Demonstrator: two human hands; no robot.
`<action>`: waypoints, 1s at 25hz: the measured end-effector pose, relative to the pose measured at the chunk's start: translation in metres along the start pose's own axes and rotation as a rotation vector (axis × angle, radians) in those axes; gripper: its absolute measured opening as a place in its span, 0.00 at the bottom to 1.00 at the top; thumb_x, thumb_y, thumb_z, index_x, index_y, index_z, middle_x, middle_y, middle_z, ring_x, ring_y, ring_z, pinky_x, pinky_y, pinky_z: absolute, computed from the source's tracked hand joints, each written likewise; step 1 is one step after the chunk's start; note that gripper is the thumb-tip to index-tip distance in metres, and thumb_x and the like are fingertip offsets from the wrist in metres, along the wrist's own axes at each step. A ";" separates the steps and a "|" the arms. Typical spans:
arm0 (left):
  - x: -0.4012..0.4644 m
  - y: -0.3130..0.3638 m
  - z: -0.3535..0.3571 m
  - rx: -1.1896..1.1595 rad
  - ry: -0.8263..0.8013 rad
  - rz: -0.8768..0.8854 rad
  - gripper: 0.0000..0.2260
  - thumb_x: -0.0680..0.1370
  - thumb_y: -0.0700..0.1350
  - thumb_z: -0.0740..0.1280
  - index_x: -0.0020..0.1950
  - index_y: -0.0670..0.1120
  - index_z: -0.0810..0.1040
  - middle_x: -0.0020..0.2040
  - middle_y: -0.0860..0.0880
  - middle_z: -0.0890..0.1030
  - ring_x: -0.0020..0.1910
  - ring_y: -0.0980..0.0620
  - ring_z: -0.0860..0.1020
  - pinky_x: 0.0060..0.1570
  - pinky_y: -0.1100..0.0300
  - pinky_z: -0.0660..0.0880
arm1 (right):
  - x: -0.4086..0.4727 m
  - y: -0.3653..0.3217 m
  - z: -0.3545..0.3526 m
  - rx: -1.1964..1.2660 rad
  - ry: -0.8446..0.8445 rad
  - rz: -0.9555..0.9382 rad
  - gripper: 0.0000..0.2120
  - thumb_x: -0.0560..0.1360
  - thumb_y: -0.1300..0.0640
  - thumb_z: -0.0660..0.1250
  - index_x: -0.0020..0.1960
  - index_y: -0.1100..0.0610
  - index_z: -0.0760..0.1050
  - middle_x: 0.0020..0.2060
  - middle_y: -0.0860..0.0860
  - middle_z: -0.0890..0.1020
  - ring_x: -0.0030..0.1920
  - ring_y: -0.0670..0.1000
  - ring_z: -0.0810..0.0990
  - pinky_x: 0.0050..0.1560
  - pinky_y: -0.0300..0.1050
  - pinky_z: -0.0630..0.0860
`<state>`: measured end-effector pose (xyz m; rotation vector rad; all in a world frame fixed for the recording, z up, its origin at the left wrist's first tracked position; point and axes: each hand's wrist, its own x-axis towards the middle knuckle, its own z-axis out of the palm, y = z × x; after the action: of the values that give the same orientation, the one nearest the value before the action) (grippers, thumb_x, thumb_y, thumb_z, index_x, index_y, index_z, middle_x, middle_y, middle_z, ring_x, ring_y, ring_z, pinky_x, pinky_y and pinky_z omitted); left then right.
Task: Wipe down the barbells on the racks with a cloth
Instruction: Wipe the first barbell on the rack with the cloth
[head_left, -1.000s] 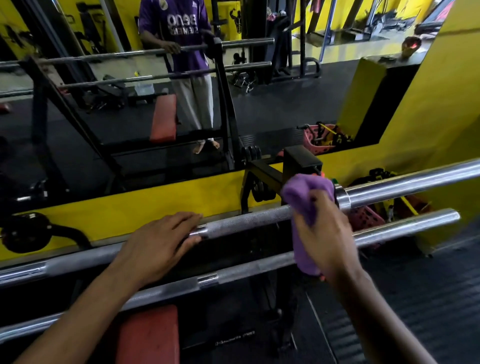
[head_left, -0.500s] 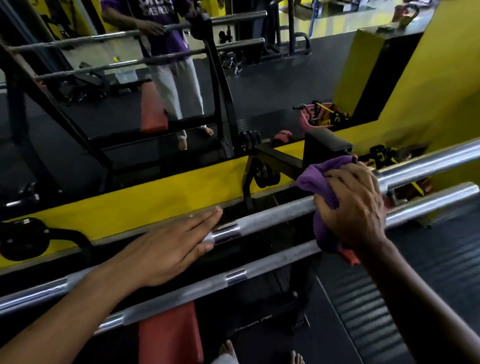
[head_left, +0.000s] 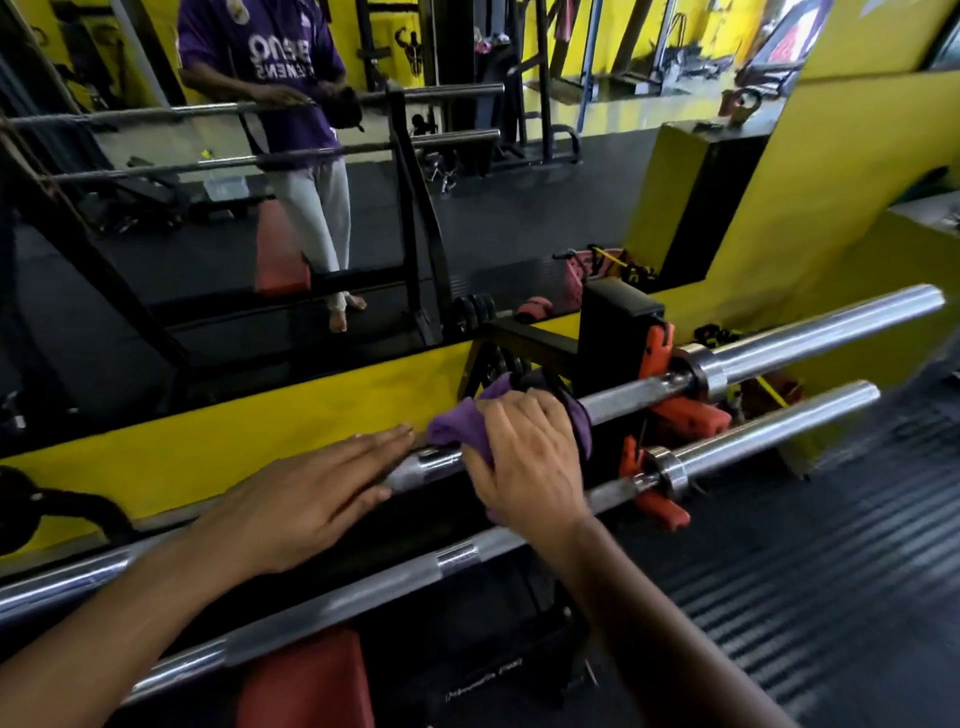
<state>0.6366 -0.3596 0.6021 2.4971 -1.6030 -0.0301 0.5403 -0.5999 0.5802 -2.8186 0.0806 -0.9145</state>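
Note:
Two steel barbells lie across a black rack, one above the other. My right hand (head_left: 524, 452) is clenched around a purple cloth (head_left: 457, 428) wrapped over the upper barbell (head_left: 810, 335), left of the rack's orange hook (head_left: 655, 349). Just left of the cloth, my left hand (head_left: 306, 499) rests flat on the same bar with fingers stretched out, holding nothing. The lower barbell (head_left: 769, 434) runs nearer to me, below both hands.
A wall mirror (head_left: 311, 208) behind the rack reflects the bars and a person in a purple shirt. A red bench pad (head_left: 306, 680) sits under the bars. Yellow walls (head_left: 831, 182) stand at right, ribbed black floor matting (head_left: 831, 571) lower right.
My right hand has slid the cloth leftward along the upper bar, away from the collar and up to my left hand's fingertips. The left hand stayed flat on the bar.

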 end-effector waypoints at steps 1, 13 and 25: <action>0.000 0.002 -0.001 -0.006 -0.009 0.004 0.26 0.82 0.67 0.40 0.81 0.66 0.45 0.80 0.67 0.52 0.77 0.64 0.59 0.72 0.63 0.66 | 0.001 0.018 -0.004 -0.029 -0.026 -0.019 0.16 0.73 0.45 0.63 0.52 0.56 0.77 0.46 0.54 0.82 0.50 0.57 0.78 0.60 0.57 0.73; -0.005 0.005 -0.005 -0.029 -0.033 0.023 0.26 0.79 0.70 0.37 0.78 0.71 0.41 0.76 0.76 0.46 0.76 0.65 0.61 0.68 0.61 0.71 | -0.002 0.033 -0.011 0.065 0.108 0.199 0.12 0.78 0.49 0.58 0.48 0.57 0.74 0.44 0.56 0.80 0.47 0.58 0.75 0.55 0.55 0.69; 0.000 0.007 -0.004 -0.079 0.001 0.038 0.23 0.81 0.67 0.45 0.76 0.74 0.45 0.75 0.75 0.52 0.75 0.65 0.63 0.71 0.60 0.69 | -0.084 0.049 -0.049 1.242 0.282 1.261 0.26 0.86 0.46 0.50 0.69 0.64 0.74 0.51 0.58 0.83 0.47 0.52 0.81 0.39 0.36 0.76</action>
<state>0.6311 -0.3619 0.6074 2.4067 -1.6154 -0.0853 0.4441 -0.6461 0.5616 -1.0800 0.8403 -0.6037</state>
